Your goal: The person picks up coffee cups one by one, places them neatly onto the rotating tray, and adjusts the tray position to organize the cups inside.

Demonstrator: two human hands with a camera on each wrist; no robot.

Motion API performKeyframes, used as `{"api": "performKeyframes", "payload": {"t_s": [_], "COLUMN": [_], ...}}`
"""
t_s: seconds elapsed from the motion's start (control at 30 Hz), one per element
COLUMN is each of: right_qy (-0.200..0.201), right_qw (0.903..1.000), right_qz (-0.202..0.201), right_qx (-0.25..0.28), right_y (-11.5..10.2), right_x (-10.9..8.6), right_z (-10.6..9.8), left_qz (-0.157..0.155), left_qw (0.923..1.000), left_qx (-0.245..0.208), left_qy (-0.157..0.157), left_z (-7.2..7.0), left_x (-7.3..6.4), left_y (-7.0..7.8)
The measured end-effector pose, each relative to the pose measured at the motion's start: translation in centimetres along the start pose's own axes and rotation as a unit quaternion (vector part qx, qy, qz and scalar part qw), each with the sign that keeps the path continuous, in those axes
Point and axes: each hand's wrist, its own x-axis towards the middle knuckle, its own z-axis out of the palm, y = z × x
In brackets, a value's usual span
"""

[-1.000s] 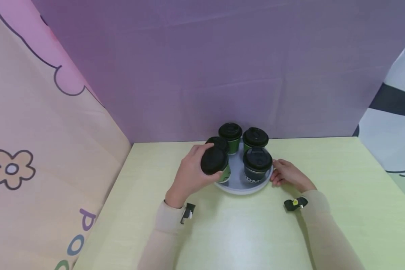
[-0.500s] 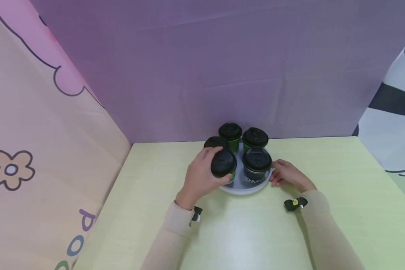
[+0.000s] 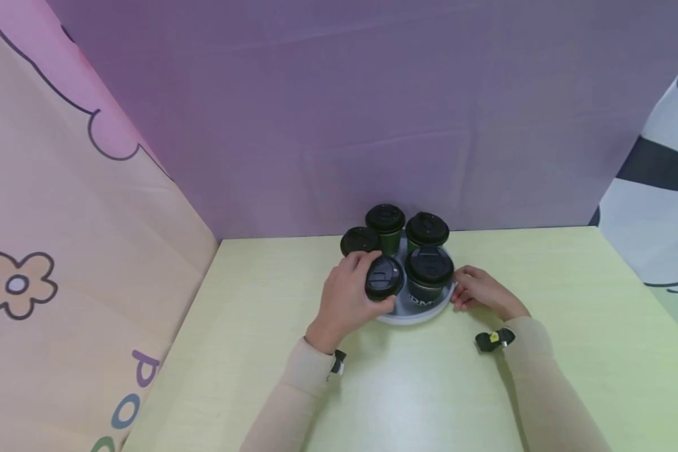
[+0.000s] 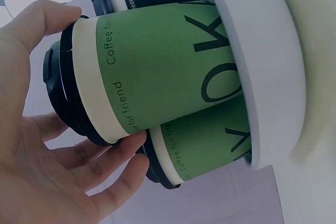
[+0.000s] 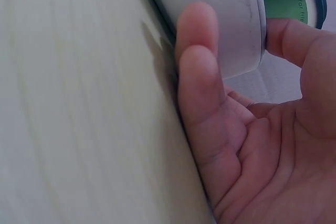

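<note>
My left hand (image 3: 347, 298) grips a green paper coffee cup (image 4: 157, 66) around its black lid, thumb on one side and fingers on the other. The cup's lower end is hidden behind the rim of a round white tray (image 4: 275, 72); whether it touches the tray floor I cannot tell. A dark coffee cup (image 3: 429, 267) stands just right of it. At the tray's right side, my right hand (image 3: 483, 294) holds the edge, its thumb at the rim and curled fingers against the outer wall (image 5: 236, 35).
More lidded cups stand at the tray's back: one at back left (image 3: 385, 221), one at back right (image 3: 427, 231), and one at left (image 3: 360, 241) partly behind my left hand. A purple backdrop (image 3: 339, 125) rises behind the pale table (image 3: 407, 383).
My left hand has moved the green cup rightward over the tray, close to the dark cup, and its lid is less tilted. The right hand has stayed at the tray edge.
</note>
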Motion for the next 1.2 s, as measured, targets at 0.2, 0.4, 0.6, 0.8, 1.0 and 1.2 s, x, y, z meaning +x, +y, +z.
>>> {"api": "performKeyframes", "payload": {"t_s": [0.2, 0.4, 0.6, 0.8, 1.0, 1.2], "right_qy": [-0.003, 0.0, 0.001, 0.002, 0.004, 0.002], "right_qw": [1.0, 1.0, 1.0, 1.0, 1.0, 1.0], "right_qz": [-0.002, 0.001, 0.001, 0.003, 0.004, 0.005], "right_qx": [0.003, 0.002, 0.005, 0.002, 0.0, 0.002], "right_y": [0.0, 0.1, 0.1, 0.0, -0.3, -0.1], "right_x": [0.0, 0.0, 0.1, 0.1, -0.1, 0.0], "right_z": [-0.1, -0.1, -0.1, 0.0, 0.0, -0.1], "left_qz": [-0.001, 0.017, 0.031, 0.038, 0.046, 0.044], "left_qw": [0.9998, 0.9987, 0.9954, 0.9921, 0.9913, 0.9911], "left_qx": [0.022, 0.044, 0.078, 0.103, 0.1, 0.104], "left_qy": [-0.002, 0.019, 0.044, 0.06, 0.072, 0.07], "left_z": [0.6, 1.1, 1.5, 1.8, 2.0, 2.1], "left_x": [-0.1, -0.1, -0.1, -0.1, 0.0, -0.1], "left_y": [0.1, 0.3, 0.4, 0.3, 0.2, 0.3]}}
